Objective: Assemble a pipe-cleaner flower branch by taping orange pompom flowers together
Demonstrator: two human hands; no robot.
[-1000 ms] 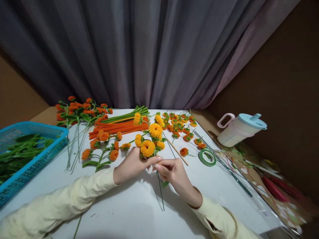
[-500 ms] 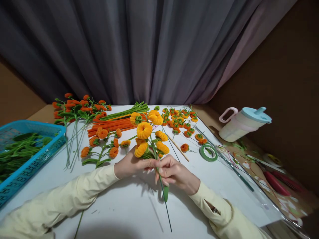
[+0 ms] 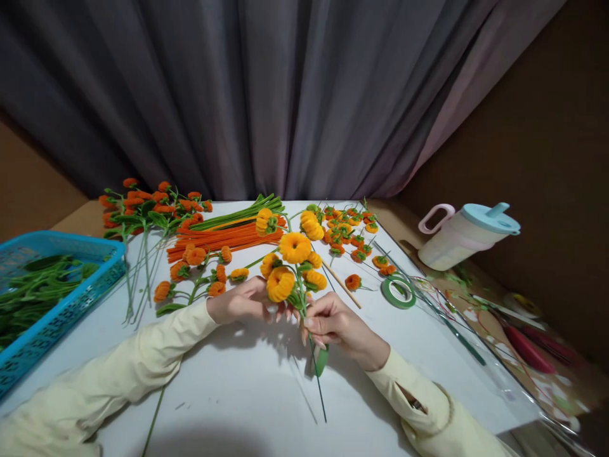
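A spray of yellow chenille flowers with green leaves and a dark wire stem stands upright in front of me. My right hand pinches its stem below the lowest leaves, with the bare wire pointing down toward the table. My left hand is beside the lower left bloom, fingers loosely curled and apart; the flower partly hides them, and I cannot see whether they touch it. A roll of green tape shows just under my right hand.
Orange flower stems and orange and green pipe cleaners lie behind. Small flower heads, a tape roll and a wooden stick are at right. A blue basket, a lidded cup and red-handled pliers flank the table.
My left hand has let go of the stem and drawn back left. The yellow spray has shifted slightly right and turned, still pinched by my right hand.
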